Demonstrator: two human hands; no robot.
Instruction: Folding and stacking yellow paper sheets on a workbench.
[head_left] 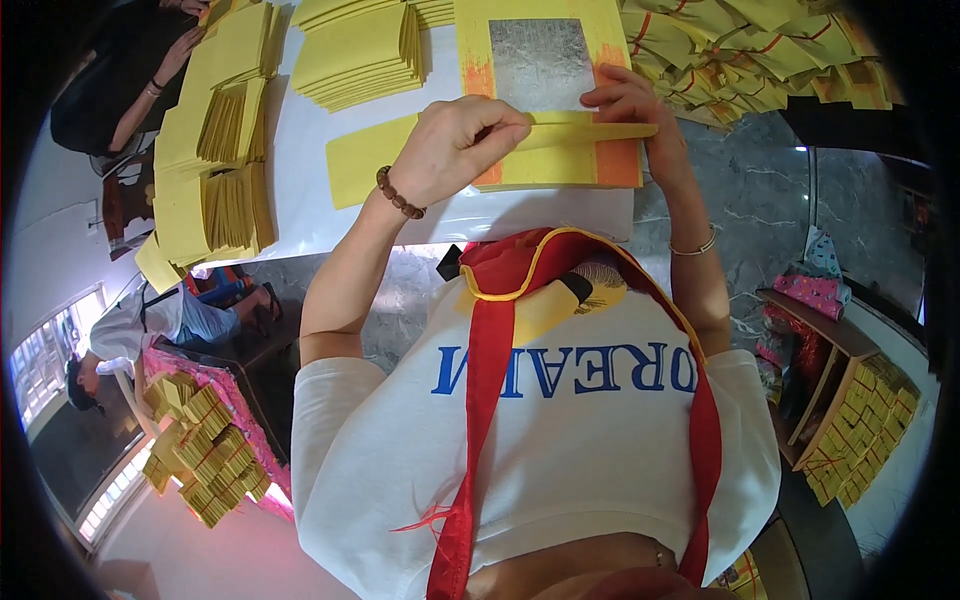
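A yellow paper sheet (575, 133) with orange bands lies partly folded over on a stack at the table's front edge. My left hand (465, 145) is closed in a pinch on the raised fold near its middle. At the right end of the same fold is my right hand (645, 125), its fingers bent round the paper edge; its thumb is hidden. Beyond the fold, a flat yellow sheet with a silver-grey square (540, 62) and orange side bands shows. A plain yellow piece (365, 160) sticks out to the left, under my left wrist.
Stacks of folded yellow paper (358, 60) stand on the white table (300, 190), with more piles (215, 150) along its left side. Bundles tied in red (740, 50) are heaped at far right. A co-worker's hand (178, 55) is at upper left; another person (150, 325) is near bundled paper.
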